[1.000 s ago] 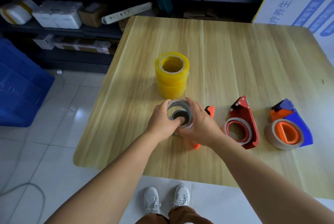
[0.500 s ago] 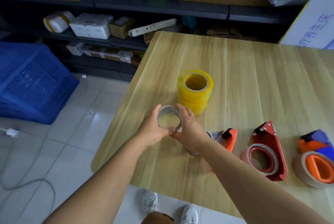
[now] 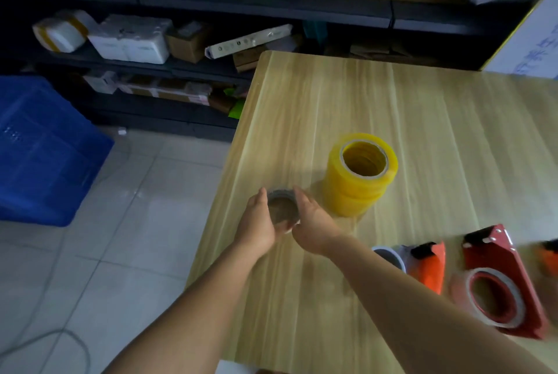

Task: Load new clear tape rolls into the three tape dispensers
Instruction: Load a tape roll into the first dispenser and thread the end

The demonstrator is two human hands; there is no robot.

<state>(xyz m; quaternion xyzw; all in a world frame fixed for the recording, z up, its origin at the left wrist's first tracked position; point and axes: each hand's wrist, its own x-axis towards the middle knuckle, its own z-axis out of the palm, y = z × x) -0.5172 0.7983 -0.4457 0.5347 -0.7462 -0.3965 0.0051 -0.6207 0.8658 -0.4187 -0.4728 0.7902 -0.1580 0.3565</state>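
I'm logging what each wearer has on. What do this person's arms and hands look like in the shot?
Both forearms are bare up to the frame's edge, with no sleeves in view. The left hand and right hand wear no gloves. No watch, ring or bracelet shows, though the picture is somewhat blurred.

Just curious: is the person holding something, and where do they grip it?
Yes, a tape core, held between the left hand and right hand, pressed on its outer sides.

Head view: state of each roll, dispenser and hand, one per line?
Used roll: nearly empty, held between both hands.
Left hand: gripping it.
Right hand: gripping it.
Yellow tape stack: upright, untouched.
Orange dispenser: spool bare.
Red dispenser: roll mounted.
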